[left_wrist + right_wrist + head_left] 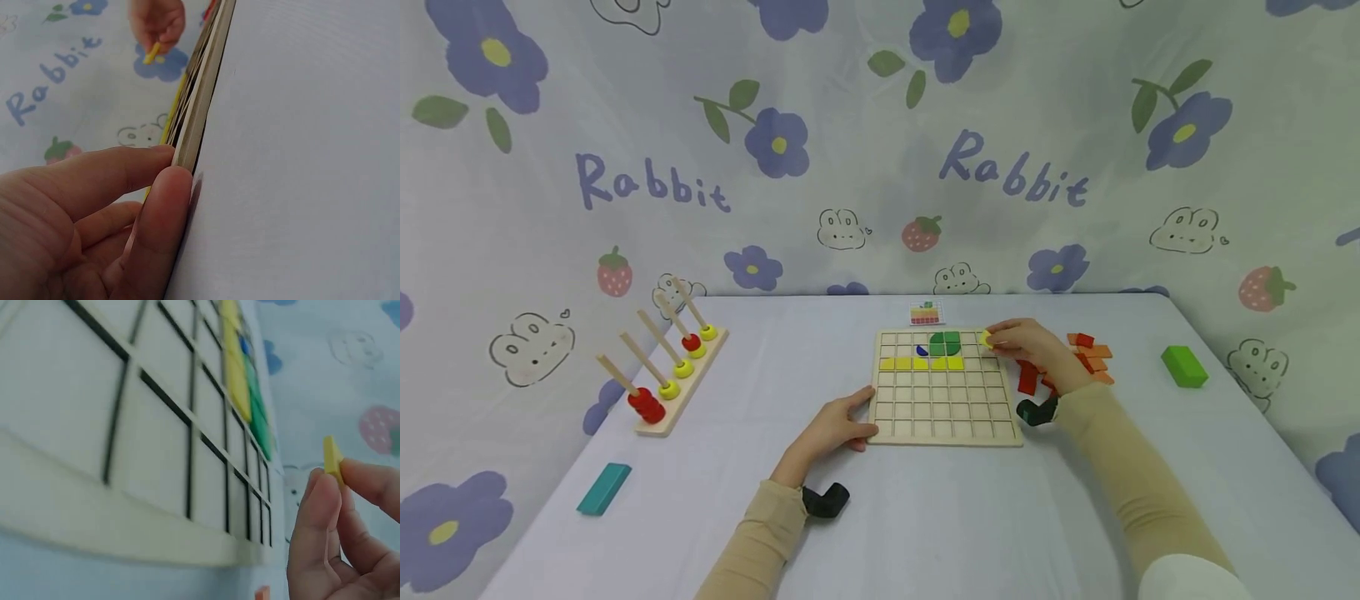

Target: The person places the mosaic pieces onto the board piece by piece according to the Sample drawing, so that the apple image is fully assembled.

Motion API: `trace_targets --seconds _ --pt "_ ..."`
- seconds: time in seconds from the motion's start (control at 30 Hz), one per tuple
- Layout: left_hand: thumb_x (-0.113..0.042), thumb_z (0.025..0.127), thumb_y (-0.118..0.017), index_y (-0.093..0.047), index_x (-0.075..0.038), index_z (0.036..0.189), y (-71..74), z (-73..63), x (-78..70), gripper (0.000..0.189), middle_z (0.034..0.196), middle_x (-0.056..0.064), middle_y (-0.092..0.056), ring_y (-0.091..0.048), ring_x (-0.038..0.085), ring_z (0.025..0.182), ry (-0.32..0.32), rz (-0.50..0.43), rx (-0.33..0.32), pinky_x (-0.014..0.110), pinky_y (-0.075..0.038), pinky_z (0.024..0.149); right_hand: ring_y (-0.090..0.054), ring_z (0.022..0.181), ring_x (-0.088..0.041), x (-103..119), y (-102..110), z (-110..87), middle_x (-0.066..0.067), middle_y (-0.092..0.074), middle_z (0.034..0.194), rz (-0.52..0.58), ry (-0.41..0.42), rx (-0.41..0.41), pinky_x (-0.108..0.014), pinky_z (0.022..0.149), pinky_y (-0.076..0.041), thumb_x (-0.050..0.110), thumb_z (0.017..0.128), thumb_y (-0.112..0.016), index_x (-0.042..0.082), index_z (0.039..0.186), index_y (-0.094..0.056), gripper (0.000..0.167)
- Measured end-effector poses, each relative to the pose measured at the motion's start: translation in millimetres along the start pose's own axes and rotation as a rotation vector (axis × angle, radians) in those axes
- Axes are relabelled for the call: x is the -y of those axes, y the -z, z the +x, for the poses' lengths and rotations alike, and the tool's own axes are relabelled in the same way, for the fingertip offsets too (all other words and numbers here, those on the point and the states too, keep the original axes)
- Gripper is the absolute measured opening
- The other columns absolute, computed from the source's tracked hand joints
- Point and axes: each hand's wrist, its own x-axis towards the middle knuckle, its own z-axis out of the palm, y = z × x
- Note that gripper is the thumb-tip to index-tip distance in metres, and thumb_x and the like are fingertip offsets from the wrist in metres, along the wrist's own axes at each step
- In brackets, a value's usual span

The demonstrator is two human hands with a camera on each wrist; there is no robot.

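Observation:
A square wooden grid board (943,410) lies on the table. My left hand (835,423) rests at its left edge, with the thumb (165,206) and index finger touching the side. Over the board's far right corner, my right hand (1028,343) pinches a small yellow tile (332,456) between thumb and fingertips. A row of yellow tiles (946,363) sits in the grid. Behind that row are green tiles (944,343) and a small blue tile (922,351).
Red and orange tiles (1097,352) lie in a loose pile right of the board, partly hidden by my right hand. A small picture card (927,313) lies behind the board. A bead rack (657,430) and teal block (604,489) are at left, a green block (1183,367) at far right.

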Motion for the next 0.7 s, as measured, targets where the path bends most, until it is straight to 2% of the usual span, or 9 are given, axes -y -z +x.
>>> trace_targets --seconds 0.07,0.17,0.3,0.43,0.57,0.7 --pt "-0.015 0.082 -0.069 -0.034 -0.009 0.143 0.3 0.0 0.2 0.070 0.052 0.003 -0.056 -0.058 0.012 0.048 -0.005 -0.003 0.000 0.025 -0.049 0.059 -0.061 0.075 -0.008 0 -11 4.5 -0.009 -0.057 0.103 -0.017 0.005 0.013 -0.025 0.079 -0.052 0.006 0.086 -0.063 -0.009 0.128 -0.047 0.048" --pt "-0.014 0.082 -0.069 -0.034 -0.009 0.143 0.4 -0.1 0.6 0.070 0.052 0.003 -0.055 -0.058 0.012 0.048 -0.009 -0.007 0.002 0.025 -0.049 0.059 -0.061 0.067 -0.008 -2 -22 8.2 -0.008 -0.059 0.094 -0.147 0.011 -0.012 -0.024 0.070 -0.053 0.003 0.084 -0.065 -0.008 0.118 -0.055 0.037" --pt "-0.014 0.082 -0.069 -0.034 -0.009 0.143 -0.2 -0.1 0.7 0.071 0.052 0.003 -0.055 -0.057 0.012 0.048 -0.005 -0.008 0.007 0.025 -0.049 0.057 -0.059 0.064 -0.010 -4 -30 6.8 -0.008 -0.061 0.091 -0.344 0.036 -0.066 -0.023 0.064 -0.052 0.007 0.081 -0.069 -0.003 0.102 -0.063 0.024" --pt "-0.013 0.082 -0.069 -0.034 -0.008 0.143 -0.4 0.1 -0.1 0.071 0.052 0.003 -0.056 -0.057 0.012 0.048 -0.004 -0.013 0.006 0.025 -0.049 0.055 -0.057 0.063 -0.012 -2 -34 3.7 -0.008 -0.063 0.088 -0.473 0.085 -0.079 -0.024 0.061 -0.048 0.008 0.078 -0.070 -0.002 0.095 -0.066 0.019" --pt "-0.012 0.082 -0.069 -0.034 -0.008 0.143 -0.2 0.1 -1.1 0.071 0.052 0.003 -0.056 -0.057 0.011 0.047 -0.006 -0.014 0.003 0.025 -0.049 0.055 -0.052 0.061 -0.011 -2 -35 5.2 -0.005 -0.063 0.081 -0.539 0.106 -0.070 -0.023 0.059 -0.046 0.009 0.078 -0.070 -0.001 0.093 -0.068 0.018" --pt "-0.012 0.082 -0.069 -0.034 -0.008 0.143 0.2 -0.5 -1.3 0.071 0.052 0.002 -0.056 -0.057 0.011 0.047 -0.003 -0.010 0.003 0.024 -0.049 0.056 -0.052 0.062 -0.011 -4 -37 7.3 -0.006 -0.064 0.085 -0.569 0.102 -0.076 -0.021 0.059 -0.046 0.010 0.079 -0.069 0.000 0.094 -0.069 0.018"
